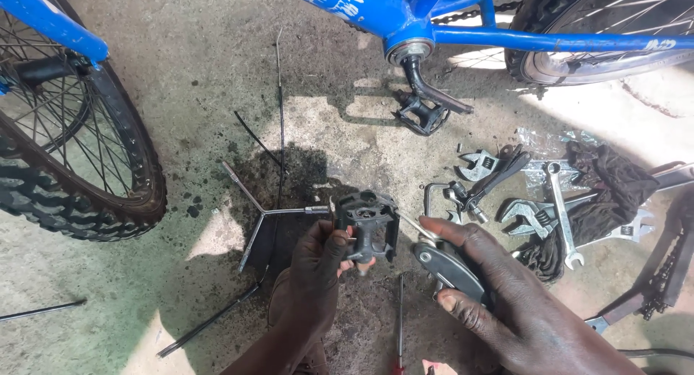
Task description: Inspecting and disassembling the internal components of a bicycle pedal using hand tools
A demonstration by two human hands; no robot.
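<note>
Left hand [322, 256] fingers closed around a black bicycle pedal [367, 227]; right hand [499, 295] fingers gripped a dark-handled tool [448, 268] touching the pedal, above the concrete floor [202, 78].

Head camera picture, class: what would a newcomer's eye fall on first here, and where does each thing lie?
First, the two hands at bottom centre: the left hand grips a black bicycle pedal, while the right hand presses a dark-handled tool against it. Next, the blue bicycle frame runs along the top, its crank and fitted pedal hanging below. On the concrete at right lies a heap of spanners beside a black rag.
</note>
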